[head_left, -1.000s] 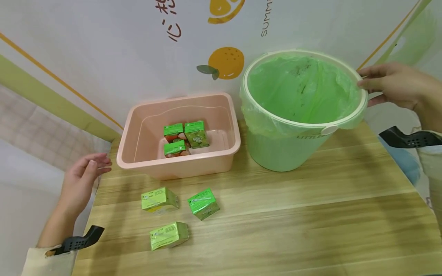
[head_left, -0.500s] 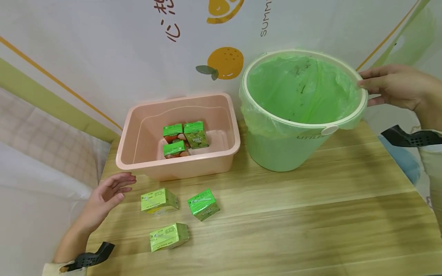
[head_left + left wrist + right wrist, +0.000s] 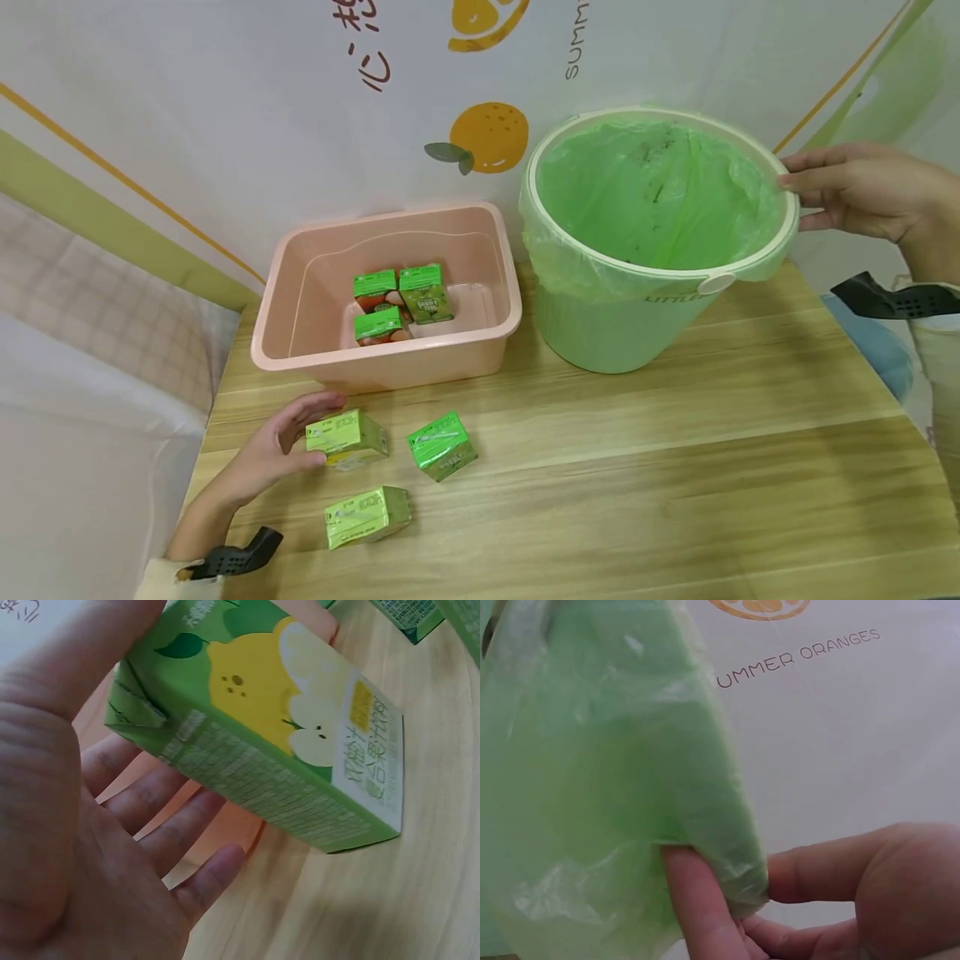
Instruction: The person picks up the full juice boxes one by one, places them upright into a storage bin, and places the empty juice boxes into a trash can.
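Note:
My left hand (image 3: 258, 462) is at a light-green juice box (image 3: 348, 437) on the table. Its thumb is by the near side and its fingers reach behind the far side. Up close, the left wrist view shows lemon pictures on that juice box (image 3: 255, 712), with the fingers fairly straight beside it. My right hand (image 3: 873, 192) holds the right rim of a green trash can (image 3: 611, 325), which leans to the right. In the right wrist view, thumb and fingers pinch the bag-covered rim (image 3: 731, 825).
Two other juice boxes, one bright green (image 3: 442, 446) and one light green (image 3: 367, 517), lie on the wooden table (image 3: 637, 500). A pink plastic basin (image 3: 420, 367) behind them holds three small green-topped boxes (image 3: 426, 296). A printed curtain (image 3: 300, 125) hangs at the back.
My left hand has moved right from beside the basin, across the table to the light-green juice box. The right hand stays on the trash can rim. The boxes have not moved.

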